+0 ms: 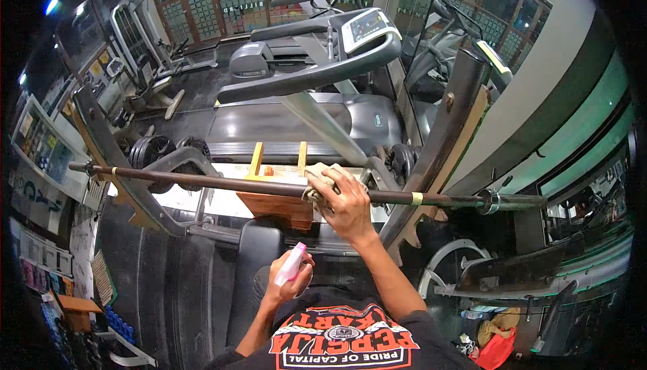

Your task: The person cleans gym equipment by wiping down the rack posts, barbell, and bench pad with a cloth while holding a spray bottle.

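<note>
My left hand (301,282) is closed around a spray bottle (290,266) with a white and pink trigger head, low in front of my shirt. Its clear body is mostly hidden below the hand. A dark barbell (202,181) lies across the uprights of a bench press rack. On the middle of that bar, my right hand (347,205) presses a crumpled greyish cloth (312,195), fingers curled over it. Under the bar, between both hands, is a black padded bench (259,242).
Tall rack uprights (461,114) stand at both sides. Behind the bar are a wooden piece (273,209) with two posts and dark weight plates (151,154). A treadmill (310,77) fills the space beyond. Red and tan cloth items (497,343) lie at lower right.
</note>
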The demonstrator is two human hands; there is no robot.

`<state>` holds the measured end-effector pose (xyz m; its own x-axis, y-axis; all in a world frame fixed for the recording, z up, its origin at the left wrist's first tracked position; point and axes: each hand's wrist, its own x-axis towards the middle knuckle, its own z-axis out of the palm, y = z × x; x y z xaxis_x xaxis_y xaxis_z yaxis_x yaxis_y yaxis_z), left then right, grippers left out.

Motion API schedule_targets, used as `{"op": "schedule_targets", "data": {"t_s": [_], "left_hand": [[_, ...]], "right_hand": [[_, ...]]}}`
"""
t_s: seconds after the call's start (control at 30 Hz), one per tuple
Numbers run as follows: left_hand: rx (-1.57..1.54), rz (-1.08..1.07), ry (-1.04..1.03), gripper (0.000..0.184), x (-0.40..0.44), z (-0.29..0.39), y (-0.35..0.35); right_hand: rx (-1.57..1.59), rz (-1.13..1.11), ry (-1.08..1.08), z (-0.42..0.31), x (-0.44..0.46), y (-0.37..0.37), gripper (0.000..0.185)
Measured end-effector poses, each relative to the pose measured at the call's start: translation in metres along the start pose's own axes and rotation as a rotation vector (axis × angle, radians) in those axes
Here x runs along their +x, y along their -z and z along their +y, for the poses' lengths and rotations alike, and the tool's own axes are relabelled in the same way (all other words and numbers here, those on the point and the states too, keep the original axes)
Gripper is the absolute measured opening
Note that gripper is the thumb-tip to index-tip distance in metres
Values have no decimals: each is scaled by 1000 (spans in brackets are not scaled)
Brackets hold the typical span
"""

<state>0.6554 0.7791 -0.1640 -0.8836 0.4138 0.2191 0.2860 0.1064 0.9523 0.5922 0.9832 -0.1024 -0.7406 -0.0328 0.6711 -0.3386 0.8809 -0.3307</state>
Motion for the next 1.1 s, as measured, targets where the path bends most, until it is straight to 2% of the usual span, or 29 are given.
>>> {"op": "schedule_targets", "data": {"t_s": [0.13, 0.33, 0.47, 0.53, 0.6, 0.7, 0.8, 0.87, 0.93, 1.1], "left_hand": [[-7, 30, 0, 15, 3, 3, -1], [-7, 41, -9, 13, 6, 7, 1], [36, 32, -46, 12, 3, 6, 4], [63, 32, -72, 13, 1, 2, 8], [1, 71, -26, 14, -4, -3, 10], [-14, 82, 23, 16, -9, -7, 14], [-32, 61, 37, 17, -10, -12, 17], [21, 34, -9, 17, -7, -12, 20], [71, 10, -57, 16, -5, -11, 20], [17, -54, 45, 13, 2, 7, 18]], "right_hand": [[84, 59, -63, 9, -7, -9, 58], [-98, 21, -61, 5, -14, 1, 57], [-11, -3, -108, 12, -18, 16, 51], [-160, -59, -167, 24, -25, 32, 41], [-305, -54, -183, 37, -33, 57, 44], [-380, -27, -360, 61, -54, 88, 54], [-380, 37, -501, 70, -65, 113, 50], [-385, 49, -488, 74, -73, 110, 49], [-412, 95, -343, 71, -76, 97, 51], [-253, 89, -336, 41, -59, 58, 55]]}}
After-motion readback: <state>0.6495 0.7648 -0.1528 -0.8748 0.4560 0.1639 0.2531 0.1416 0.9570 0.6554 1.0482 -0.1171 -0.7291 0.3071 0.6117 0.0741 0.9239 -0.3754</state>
